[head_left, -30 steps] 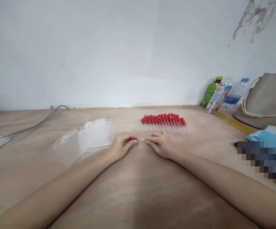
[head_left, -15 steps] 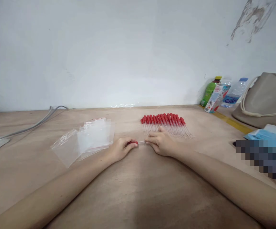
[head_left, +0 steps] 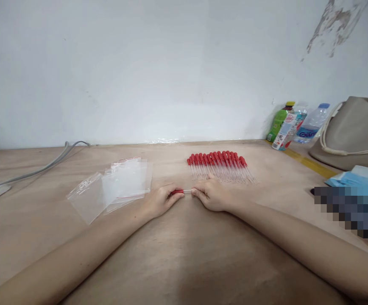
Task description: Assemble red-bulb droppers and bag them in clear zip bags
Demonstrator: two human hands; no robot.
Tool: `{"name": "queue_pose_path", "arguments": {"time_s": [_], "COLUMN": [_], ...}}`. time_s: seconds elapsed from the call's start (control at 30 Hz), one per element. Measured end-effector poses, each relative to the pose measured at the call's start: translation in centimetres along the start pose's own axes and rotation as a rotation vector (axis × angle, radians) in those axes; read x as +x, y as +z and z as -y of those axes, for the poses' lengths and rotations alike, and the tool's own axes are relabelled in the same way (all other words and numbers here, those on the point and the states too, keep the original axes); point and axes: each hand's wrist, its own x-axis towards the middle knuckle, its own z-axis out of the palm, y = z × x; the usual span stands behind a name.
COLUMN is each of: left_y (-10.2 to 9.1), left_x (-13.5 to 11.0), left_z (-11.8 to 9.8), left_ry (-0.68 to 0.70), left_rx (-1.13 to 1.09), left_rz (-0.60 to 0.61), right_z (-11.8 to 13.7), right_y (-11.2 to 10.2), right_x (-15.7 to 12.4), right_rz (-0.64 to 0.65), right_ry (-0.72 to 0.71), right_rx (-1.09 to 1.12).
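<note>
My left hand (head_left: 162,200) is closed around the red rubber bulb end of a dropper (head_left: 187,191) with a thin clear tube. My right hand (head_left: 212,194) pinches the other end of that tube, so the dropper lies level between my hands, just over the table. Whether more than one dropper is held, I cannot tell. Just behind my right hand lies a row of several red-bulbed droppers (head_left: 216,159), bulbs toward the wall and clear tips toward me. Clear zip bags (head_left: 126,178) are spread in an overlapping pile left of my left hand.
A grey cable (head_left: 48,166) runs along the left side of the wooden table (head_left: 177,254). At the back right stand a green bottle (head_left: 278,123), a carton (head_left: 284,133), a water bottle (head_left: 313,125) and a beige bag (head_left: 349,135). A blue packet (head_left: 352,182) lies nearer.
My right hand's fingers have closed in on the tube's end from a looser, more extended pose. My left hand keeps its hold on the red bulb.
</note>
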Motion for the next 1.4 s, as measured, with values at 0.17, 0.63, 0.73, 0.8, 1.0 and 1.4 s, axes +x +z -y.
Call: {"name": "queue_pose_path", "arguments": {"time_s": [0.17,0.63,0.73,0.8,1.0,1.4], "left_y": [0.0,0.2,0.1,0.0,0.0,-0.5], "left_x": [0.1,0.6,0.7,0.8,0.6,-0.2], "left_z": [0.0,1.6,1.6,1.5,1.5,0.4], "left_ry": [0.068,-0.042,0.021,0.042,0.047,0.111], "left_rx": [0.053,0.069,0.112,0.125,0.147,0.145], "left_rz": [-0.026,-0.171,-0.05,-0.017,0.002,-0.085], "right_z": [0.0,-1.3,-4.0,-5.2,-6.2,-2.1], "right_y": [0.2,-4.1,-4.5,-4.3,-2.6,0.5], "right_x": [0.2,1.6,2.5,3.1,3.8,-0.1], "right_rz": [0.027,0.038,-0.134,-0.201,-0.187,-0.4], "right_ry": [0.044,0.335,0.586,0.695,0.779,0.1], "right_rx": [0.063,0.165,0.106,0.022,-0.152,-0.177]}}
